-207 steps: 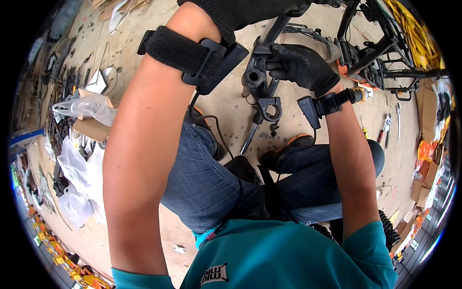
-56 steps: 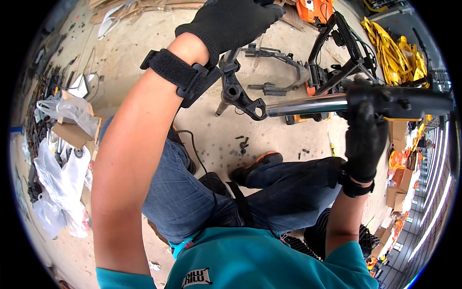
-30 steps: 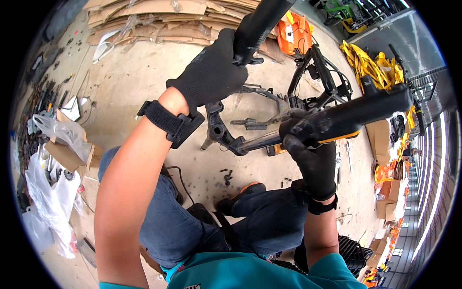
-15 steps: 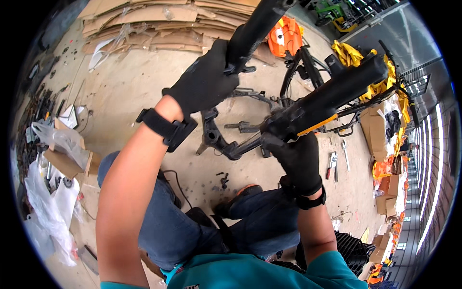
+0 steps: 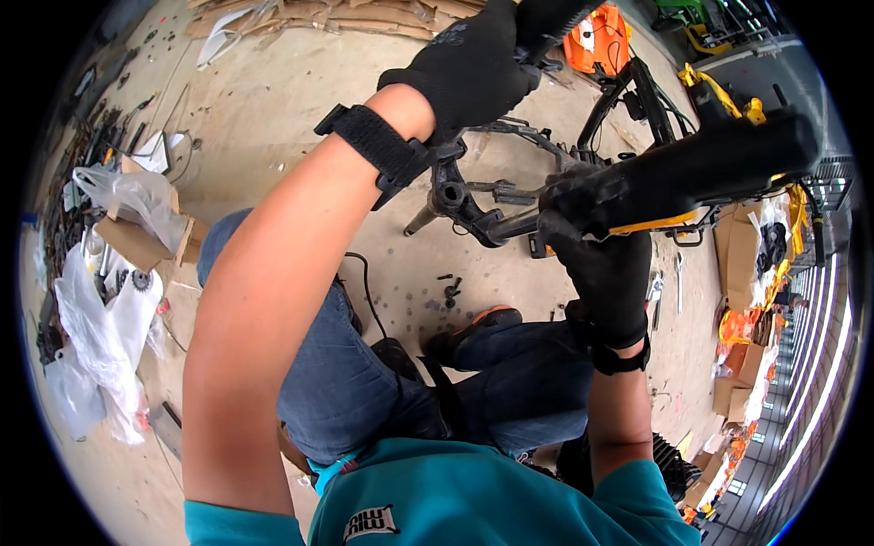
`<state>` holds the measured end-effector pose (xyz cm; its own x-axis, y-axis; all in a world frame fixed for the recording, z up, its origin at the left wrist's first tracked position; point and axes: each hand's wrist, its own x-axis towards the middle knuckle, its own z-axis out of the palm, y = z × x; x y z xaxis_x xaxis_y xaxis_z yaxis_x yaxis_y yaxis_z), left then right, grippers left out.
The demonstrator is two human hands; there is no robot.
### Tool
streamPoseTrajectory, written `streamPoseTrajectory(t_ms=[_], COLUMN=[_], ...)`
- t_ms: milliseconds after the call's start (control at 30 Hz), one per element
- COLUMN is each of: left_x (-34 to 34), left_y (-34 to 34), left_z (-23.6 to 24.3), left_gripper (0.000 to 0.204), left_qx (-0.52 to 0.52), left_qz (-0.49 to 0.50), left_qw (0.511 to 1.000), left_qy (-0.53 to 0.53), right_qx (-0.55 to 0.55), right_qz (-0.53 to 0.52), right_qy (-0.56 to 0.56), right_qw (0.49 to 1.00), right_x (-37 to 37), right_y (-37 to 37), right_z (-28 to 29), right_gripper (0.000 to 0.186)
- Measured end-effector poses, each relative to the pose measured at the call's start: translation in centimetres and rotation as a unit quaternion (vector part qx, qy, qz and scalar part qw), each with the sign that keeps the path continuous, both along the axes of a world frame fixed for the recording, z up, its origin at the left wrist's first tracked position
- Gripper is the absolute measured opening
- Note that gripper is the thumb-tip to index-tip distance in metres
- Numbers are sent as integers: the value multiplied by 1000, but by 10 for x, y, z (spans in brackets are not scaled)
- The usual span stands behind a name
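Note:
Both my hands wear black gloves. My left hand (image 5: 475, 75) grips an upright black fork leg (image 5: 550, 23) at the top of the view. My right hand (image 5: 596, 259), lower right, is closed round a second, near-horizontal black fork leg (image 5: 710, 159). Its metal inner tube (image 5: 517, 225) runs left to a black fork clamp (image 5: 451, 193) with a round bore, below my left hand. A yellow-and-black object (image 5: 657, 221) shows behind the right leg, mostly hidden.
A black frame (image 5: 642, 96) stands beyond the fork. Bolts (image 5: 452, 291) lie near my shoe. Cardboard sheets (image 5: 319, 18) and an orange part (image 5: 587, 41) lie at the back, plastic bags (image 5: 109, 337) and boxes left, wrenches (image 5: 678, 282) and cartons (image 5: 742, 382) right.
Compared with half a second ago, both hands and the fork legs appear higher or further right, with the right leg tilted less steeply. The surroundings have shifted too, as the view moved.

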<state>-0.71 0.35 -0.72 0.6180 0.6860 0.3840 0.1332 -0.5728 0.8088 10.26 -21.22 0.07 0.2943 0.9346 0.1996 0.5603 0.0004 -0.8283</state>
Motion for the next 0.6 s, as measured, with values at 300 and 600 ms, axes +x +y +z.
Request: streamPoseTrajectory(t_ms=[300,600], left_x=[1,2], left_y=[0,1], left_z=[-2,-18], left_gripper=[37,48], left_qx=[-4,25], left_qz=[-5,3], left_qw=[1000,1000], left_qy=[-11,-18], right_qx=[-1,-14], right_qz=[0,-3], right_qy=[-2,96], right_qw=[1000,995], right_x=[4,5], right_y=[-6,-10], right_z=[-16,-22], right_gripper=[44,44])
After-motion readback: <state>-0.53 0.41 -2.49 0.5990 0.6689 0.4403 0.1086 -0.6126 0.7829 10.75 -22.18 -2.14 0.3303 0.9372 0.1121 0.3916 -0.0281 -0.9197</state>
